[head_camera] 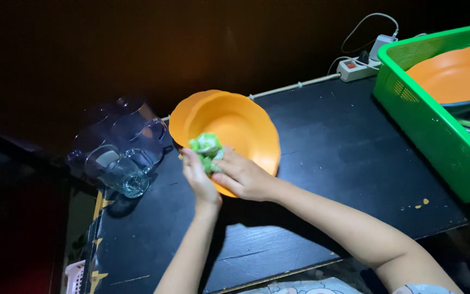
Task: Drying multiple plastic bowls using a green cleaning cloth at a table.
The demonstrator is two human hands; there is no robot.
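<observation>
Fingers of both hands clenched around green cloth [206, 148], orange plate [240, 130] tilted, face toward camera

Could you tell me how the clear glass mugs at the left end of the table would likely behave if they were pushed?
The glass mugs look rigid and probably fragile. They lie tipped on their sides, so a push may roll them. They sit near the table edge, so they could fall. The hands are at the orange plate, apart from them.
</observation>
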